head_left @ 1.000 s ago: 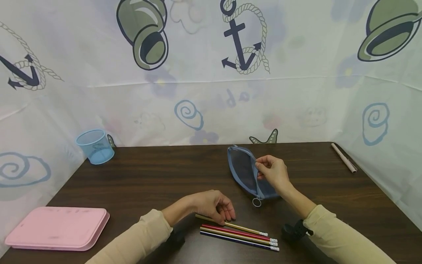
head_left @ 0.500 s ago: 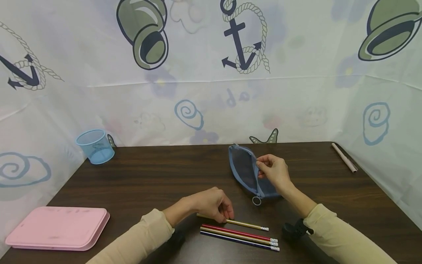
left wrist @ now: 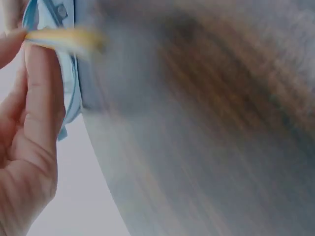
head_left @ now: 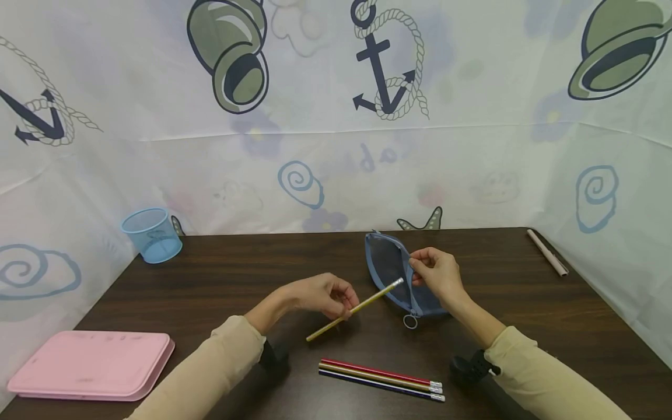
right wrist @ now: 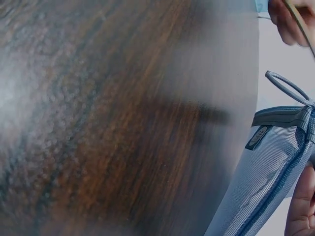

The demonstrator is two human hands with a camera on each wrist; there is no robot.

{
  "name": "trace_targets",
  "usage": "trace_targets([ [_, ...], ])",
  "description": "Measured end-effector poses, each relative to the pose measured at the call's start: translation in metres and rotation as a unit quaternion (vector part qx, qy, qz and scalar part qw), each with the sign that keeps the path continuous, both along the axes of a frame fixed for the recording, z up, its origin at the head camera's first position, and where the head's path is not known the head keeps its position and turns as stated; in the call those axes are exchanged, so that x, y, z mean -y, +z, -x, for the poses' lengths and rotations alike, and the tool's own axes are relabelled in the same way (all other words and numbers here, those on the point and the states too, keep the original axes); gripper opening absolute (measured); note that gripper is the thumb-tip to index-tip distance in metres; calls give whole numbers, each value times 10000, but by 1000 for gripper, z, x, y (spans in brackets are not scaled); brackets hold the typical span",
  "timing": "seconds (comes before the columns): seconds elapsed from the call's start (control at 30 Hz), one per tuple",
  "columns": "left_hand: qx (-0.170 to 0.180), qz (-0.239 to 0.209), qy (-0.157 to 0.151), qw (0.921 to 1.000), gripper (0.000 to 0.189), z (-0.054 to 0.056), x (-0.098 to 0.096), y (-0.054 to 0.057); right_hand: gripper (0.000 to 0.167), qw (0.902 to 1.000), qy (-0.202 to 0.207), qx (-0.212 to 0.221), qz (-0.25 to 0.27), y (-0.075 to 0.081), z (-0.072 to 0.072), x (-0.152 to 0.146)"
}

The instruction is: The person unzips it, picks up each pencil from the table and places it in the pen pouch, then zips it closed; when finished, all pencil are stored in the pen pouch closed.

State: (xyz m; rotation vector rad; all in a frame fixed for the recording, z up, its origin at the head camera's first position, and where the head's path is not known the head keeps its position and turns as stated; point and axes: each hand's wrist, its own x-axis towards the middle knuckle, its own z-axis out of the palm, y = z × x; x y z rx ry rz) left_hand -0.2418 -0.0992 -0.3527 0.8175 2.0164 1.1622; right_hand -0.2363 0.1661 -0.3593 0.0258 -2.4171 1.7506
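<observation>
My left hand [head_left: 322, 294] pinches a gold pencil [head_left: 371, 299] near its middle, tilted with the white eraser end up and over the mouth of the pouch. In the left wrist view the same pencil [left wrist: 66, 40] shows between thumb and finger, blurred at its near end. A blue mesh zipper pouch [head_left: 385, 262] lies unzipped at the centre right. My right hand [head_left: 437, 271] pinches its right edge and keeps the mouth spread. The right wrist view shows the pouch's mesh side [right wrist: 268, 167] and its pull ring [right wrist: 288, 87].
Three pencils [head_left: 380, 376], red, gold and dark blue, lie side by side at the front. A pink case [head_left: 91, 361] sits at the left, a light blue cup [head_left: 153, 236] at the back left. A pale rolled tube [head_left: 547, 252] lies by the right edge.
My left hand has lifted the gold pencil off the table and brought it up towards the pouch, its eraser end swinging upward. My right hand stays on the pouch edge.
</observation>
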Motion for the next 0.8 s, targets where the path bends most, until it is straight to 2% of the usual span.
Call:
trace_targets([
  [0.07,452,-129,578,9972,20,5,-1,0,19,10000,9,4,13,0,0,1],
  [0.17,1013,-388,1297,9856,25,11,-10,-3,18,10000,42,5,39,0,0,1],
  [0.23,1381,-636,1700,9737,30,14,-19,-5,18,10000,72,7,53,0,0,2],
  [0.37,1880,-1179,2480,9430,38,20,-40,-7,17,9999,114,34,77,-1,-1,4],
  [0.47,1993,-1432,2941,9237,42,23,-56,-8,18,9999,133,44,52,-1,-1,5],
  [0.57,1986,-1548,3269,9109,43,24,-70,-9,18,9999,139,60,45,-2,-1,6],
  [0.67,1891,-1624,3431,9056,44,24,-82,-12,18,9998,180,67,64,-2,-2,6],
  [0.8,1691,-1706,3516,9048,47,24,-96,-17,18,9996,262,69,112,-2,-2,7],
])
